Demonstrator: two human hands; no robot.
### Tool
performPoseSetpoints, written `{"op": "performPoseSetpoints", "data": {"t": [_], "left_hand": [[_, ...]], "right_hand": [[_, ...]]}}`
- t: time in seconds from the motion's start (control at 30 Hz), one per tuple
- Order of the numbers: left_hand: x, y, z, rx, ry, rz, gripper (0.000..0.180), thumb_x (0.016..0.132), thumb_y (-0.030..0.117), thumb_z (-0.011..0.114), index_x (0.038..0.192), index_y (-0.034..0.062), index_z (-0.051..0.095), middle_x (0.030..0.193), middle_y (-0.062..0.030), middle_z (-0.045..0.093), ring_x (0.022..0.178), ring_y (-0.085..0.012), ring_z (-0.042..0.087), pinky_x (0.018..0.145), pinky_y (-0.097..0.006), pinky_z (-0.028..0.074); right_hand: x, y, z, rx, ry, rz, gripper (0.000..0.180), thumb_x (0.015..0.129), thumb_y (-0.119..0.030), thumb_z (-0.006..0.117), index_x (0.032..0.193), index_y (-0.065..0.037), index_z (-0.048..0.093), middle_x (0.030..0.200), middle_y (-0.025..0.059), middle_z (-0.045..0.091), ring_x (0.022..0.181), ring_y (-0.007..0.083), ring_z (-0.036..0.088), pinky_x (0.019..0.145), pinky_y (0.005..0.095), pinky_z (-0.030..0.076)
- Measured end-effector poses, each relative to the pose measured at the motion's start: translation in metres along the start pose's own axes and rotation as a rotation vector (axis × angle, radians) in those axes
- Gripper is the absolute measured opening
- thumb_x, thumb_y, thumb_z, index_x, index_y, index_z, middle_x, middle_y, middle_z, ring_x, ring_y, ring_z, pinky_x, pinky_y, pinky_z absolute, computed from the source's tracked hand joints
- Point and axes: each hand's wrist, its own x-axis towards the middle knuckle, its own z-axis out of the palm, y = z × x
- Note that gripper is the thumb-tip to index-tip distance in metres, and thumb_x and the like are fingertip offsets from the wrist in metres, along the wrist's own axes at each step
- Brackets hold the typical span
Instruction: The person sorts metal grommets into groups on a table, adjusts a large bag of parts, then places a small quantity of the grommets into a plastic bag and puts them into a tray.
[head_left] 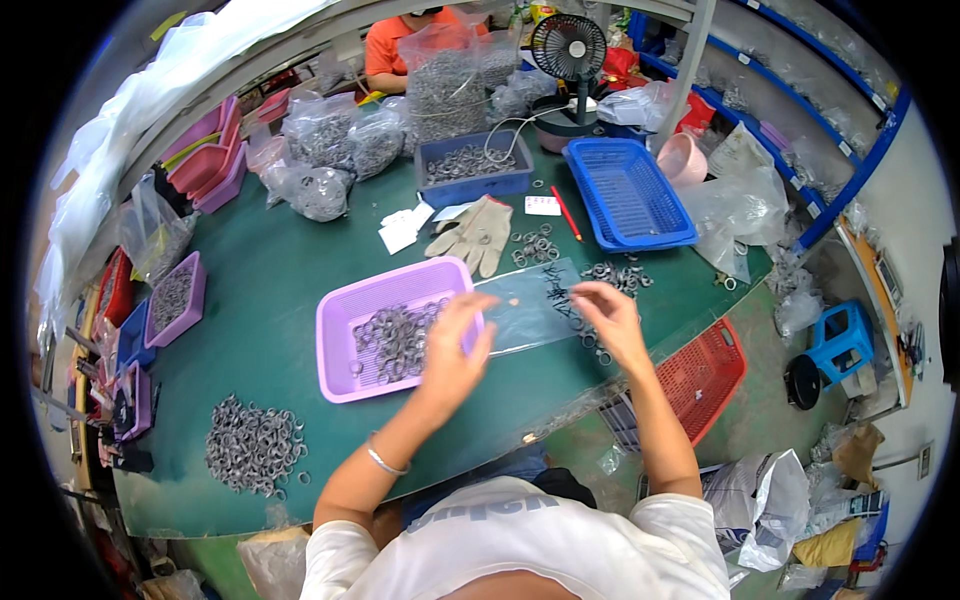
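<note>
My left hand [457, 350] is over the right side of a lilac plastic basket [338, 345], its fingers apart and nothing visible between them. Inside the basket lies a heap of small grey metal rings [395, 340]. My right hand [615, 322] hovers at the right end of a flat clear plastic bag [515, 325] with dark handwriting on it. Its fingers are half curled, with a gap between thumb and forefinger and no held thing visible. Loose grey rings [618, 276] lie just beyond this hand, and several more lie below it near the table edge.
A larger ring pile [255, 445] sits at the table's near left. Beyond the bag are a work glove [478, 235], a red pencil [566, 214], a grey-blue bin of rings [472, 185], blue baskets [628, 195] and a fan [570, 50]. A person [385, 55] sits across.
</note>
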Motion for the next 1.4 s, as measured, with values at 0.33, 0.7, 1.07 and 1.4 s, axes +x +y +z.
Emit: {"op": "performPoseSetpoints", "data": {"t": [0.33, 0.7, 1.07, 1.4], "left_hand": [[0.013, -0.072, 0.182, 0.224, -0.223, -0.089, 0.047, 0.079, 0.008, 0.063, 0.123, 0.0036, 0.048, 0.125, -0.0176, 0.048, 0.122, -0.0349, 0.041, 0.102, -0.046, 0.032], [0.033, -0.094, 0.199, 0.288, -0.307, 0.078, 0.039, 0.074, 0.000, 0.055, 0.113, 0.0031, 0.058, 0.112, -0.0143, 0.052, 0.109, -0.0316, 0.048, 0.093, -0.042, 0.038], [0.002, -0.069, 0.176, 0.221, -0.319, 0.194, 0.027, 0.078, 0.011, 0.062, 0.103, 0.0030, 0.061, 0.104, -0.0132, 0.054, 0.101, -0.0311, 0.050, 0.086, -0.040, 0.041], [-0.018, -0.070, 0.170, 0.330, -0.373, 0.202, 0.022, 0.080, 0.005, 0.057, 0.102, 0.0016, 0.054, 0.108, -0.0132, 0.050, 0.099, -0.0314, 0.049, 0.083, -0.040, 0.041]], "right_hand": [[0.042, 0.076, -0.067, -0.809, -0.026, -0.268, 0.049, 0.077, -0.037, 0.066, 0.119, -0.014, 0.057, 0.129, 0.0114, 0.047, 0.122, 0.0317, 0.038, 0.101, 0.0518, 0.025], [0.040, 0.096, -0.070, -0.958, -0.099, -0.281, 0.037, 0.074, -0.038, 0.067, 0.104, -0.015, 0.063, 0.128, 0.0098, 0.046, 0.121, 0.0352, 0.037, 0.102, 0.0536, 0.023], [0.021, 0.097, -0.085, -0.856, 0.049, -0.281, 0.026, 0.073, -0.024, 0.068, 0.093, -0.008, 0.064, 0.113, 0.0091, 0.054, 0.111, 0.0296, 0.044, 0.092, 0.0418, 0.032], [0.016, 0.077, -0.082, -0.832, -0.057, -0.249, 0.064, 0.067, -0.043, 0.073, 0.118, -0.012, 0.052, 0.119, 0.0145, 0.046, 0.115, 0.0320, 0.040, 0.097, 0.0470, 0.028]]}}
